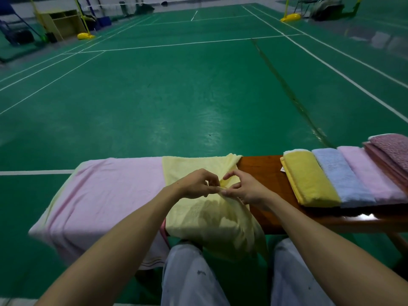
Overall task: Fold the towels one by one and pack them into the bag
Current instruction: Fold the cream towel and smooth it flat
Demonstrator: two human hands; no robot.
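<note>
- The person sits at a wooden bench (pixel 262 173) in the lower centre of the frame, with the green court floor (pixel 176 96) filling everything above it.
- The left hand (pixel 196 184) and right hand (pixel 242 188) meet at centre frame, almost touching. Each pinches a bunched edge of the pale yellow towel (pixel 209 219) between thumb and fingertips.
- That towel is unfolded. Its far part lies on the bench and its near part hangs over the front edge toward the knees.
- A pink towel (pixel 106 195) lies spread flat at lower left, its right edge under the yellow one.
- At right sit the folded yellow towel (pixel 309 180), folded blue towel (pixel 340 177), folded pink towel (pixel 371 173) and a mauve stack (pixel 393 151), side by side and touching.
- The step in hand looks like finding the corners to begin a fold.
- The next move probably calls for drawing the hands apart along the edge to stretch the cloth flat, then doubling it over.
- No bag is in view, so packing seems far off.
</note>
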